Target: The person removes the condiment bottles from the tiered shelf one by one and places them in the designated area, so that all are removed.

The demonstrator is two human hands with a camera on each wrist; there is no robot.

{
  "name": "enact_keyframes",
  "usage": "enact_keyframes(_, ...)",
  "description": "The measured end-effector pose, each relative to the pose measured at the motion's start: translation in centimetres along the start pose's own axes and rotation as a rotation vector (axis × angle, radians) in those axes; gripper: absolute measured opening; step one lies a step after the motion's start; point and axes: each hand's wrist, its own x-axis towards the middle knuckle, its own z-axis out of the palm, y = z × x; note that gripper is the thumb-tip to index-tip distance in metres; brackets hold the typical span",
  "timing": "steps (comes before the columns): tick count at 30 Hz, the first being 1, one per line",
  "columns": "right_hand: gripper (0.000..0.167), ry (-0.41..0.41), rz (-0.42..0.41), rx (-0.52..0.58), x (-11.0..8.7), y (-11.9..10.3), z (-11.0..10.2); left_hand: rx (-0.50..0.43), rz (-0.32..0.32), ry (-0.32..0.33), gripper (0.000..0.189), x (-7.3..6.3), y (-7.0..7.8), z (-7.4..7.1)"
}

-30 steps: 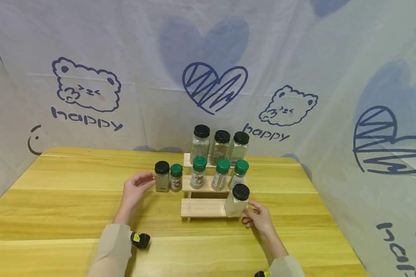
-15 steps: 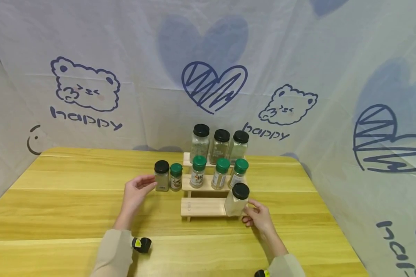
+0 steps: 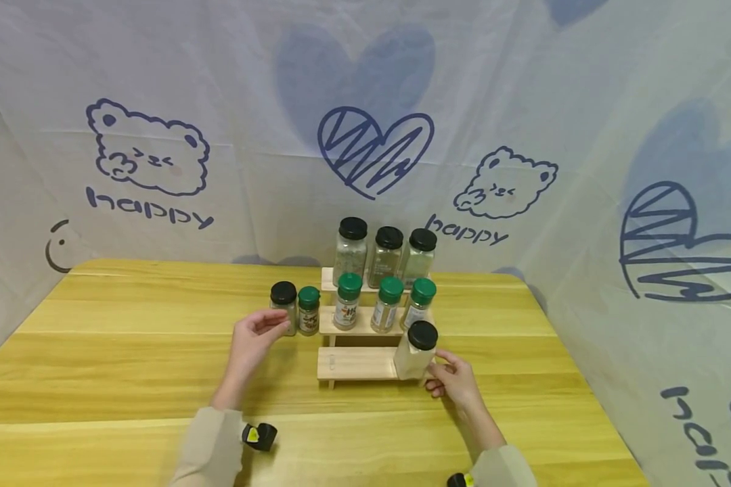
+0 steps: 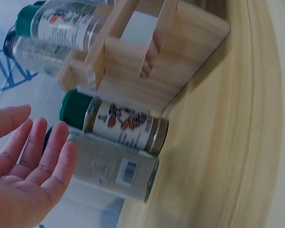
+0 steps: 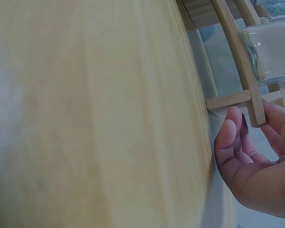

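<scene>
My left hand (image 3: 252,341) has its fingers loosely extended, holding nothing, in front of a squat black-lidded spice jar (image 3: 283,293) on the table. In the head view the hand overlaps this jar; the left wrist view shows its glass side (image 4: 111,166) beyond the fingertips. Beside it stands a green-lidded spice jar (image 3: 308,319), left of the three-tier wooden spice rack (image 3: 356,364). At the rack's lower right end, my right hand (image 3: 457,385) grips the end of the bottom shelf (image 5: 256,111) between thumb and fingers. A black-lidded jar of pale powder (image 3: 413,358) stands on that shelf, close to the right hand.
The middle tier bears three green-lidded jars, one of them at its left (image 3: 347,310). Three black-lidded jars, including a tall one (image 3: 350,253), stand on the top tier. A printed cloth (image 3: 262,182) hangs behind the wooden table (image 3: 128,365).
My left hand has shifted a little right and toward me, from the left side of the black-lidded jar to in front of it. The right hand has stayed at the rack.
</scene>
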Motion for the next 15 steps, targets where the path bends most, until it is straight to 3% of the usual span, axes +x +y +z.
enact_keyframes(15, 0.036, -0.007, -0.015, 0.008, -0.1, 0.1, -0.1, -0.032, 0.003, -0.086, 0.024, -0.7, 0.1, 2.2)
